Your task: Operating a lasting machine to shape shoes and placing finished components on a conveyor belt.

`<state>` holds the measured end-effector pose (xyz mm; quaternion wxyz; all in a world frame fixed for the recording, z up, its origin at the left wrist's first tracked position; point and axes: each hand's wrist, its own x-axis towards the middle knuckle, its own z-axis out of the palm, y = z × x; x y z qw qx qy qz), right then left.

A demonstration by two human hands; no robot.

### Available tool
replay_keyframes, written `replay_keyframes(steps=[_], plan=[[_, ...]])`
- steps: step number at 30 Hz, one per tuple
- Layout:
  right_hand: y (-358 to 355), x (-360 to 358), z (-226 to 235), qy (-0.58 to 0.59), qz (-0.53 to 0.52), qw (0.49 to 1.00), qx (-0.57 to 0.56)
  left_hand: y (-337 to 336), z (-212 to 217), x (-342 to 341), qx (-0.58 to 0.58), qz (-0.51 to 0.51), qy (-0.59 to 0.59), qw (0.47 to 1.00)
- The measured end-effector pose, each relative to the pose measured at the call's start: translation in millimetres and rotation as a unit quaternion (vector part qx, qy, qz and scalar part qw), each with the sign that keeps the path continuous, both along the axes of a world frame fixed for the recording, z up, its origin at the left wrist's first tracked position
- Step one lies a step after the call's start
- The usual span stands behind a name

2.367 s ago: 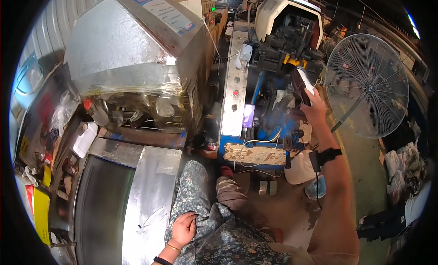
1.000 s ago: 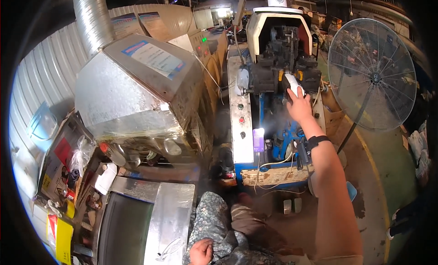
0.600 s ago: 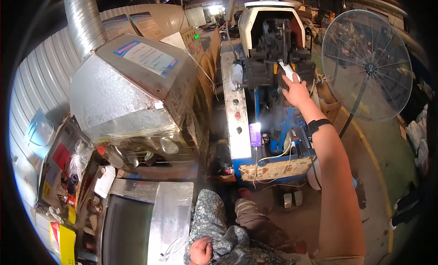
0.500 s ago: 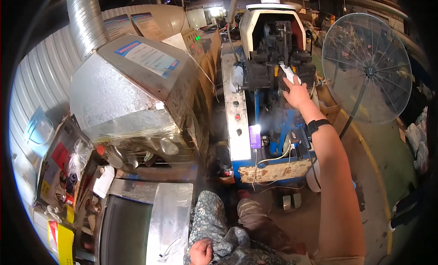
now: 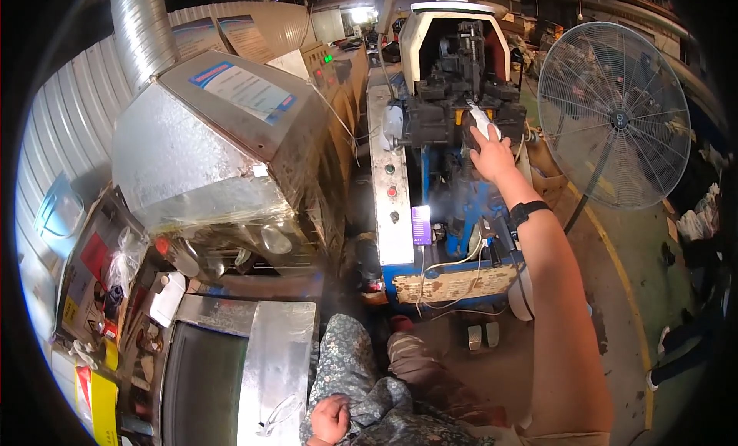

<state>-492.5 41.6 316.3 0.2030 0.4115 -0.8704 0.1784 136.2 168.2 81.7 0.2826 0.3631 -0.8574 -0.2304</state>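
My right hand (image 5: 492,155) reaches forward to the dark clamping head of a machine (image 5: 438,116). Its fingers are spread around the near end of a narrow white piece, shaped like a shoe (image 5: 483,120), and grip it there. The far end of that piece sits among the black metal parts, close to a small yellow part. What lies under my palm is hidden. My left hand (image 5: 330,419) rests on my lap, on patterned cloth, with its fingers curled in and nothing visible in them.
A control strip with push buttons (image 5: 392,192) and a purple box (image 5: 421,225) are on the machine's left. Foot pedals (image 5: 483,337) lie below. A large fan (image 5: 615,116) stands right. A metal-hooded unit (image 5: 207,139) and a belt conveyor (image 5: 204,377) fill the left.
The whole view has shifted slightly, so the machine appears a little further left. My right hand stays at the white shoe-shaped piece, its fingers a bit more spread. My left hand remains on my lap.
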Motion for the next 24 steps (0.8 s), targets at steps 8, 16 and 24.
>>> replay_keyframes(steps=[8, 16, 24], plan=[[-7, 6, 34, -0.161, -0.05, 0.985, 0.024, 0, 9, -9, -0.043, 0.003, 0.017, 0.999], [-33, 4, 52, -0.045, -0.08, 0.993, 0.067, 0, 21, -23, -0.046, -0.011, -0.034, 0.998], [-27, 11, 50, -0.095, -0.085, 0.991, 0.025, -2, 18, -27, -0.072, -0.046, -0.034, 0.996]])
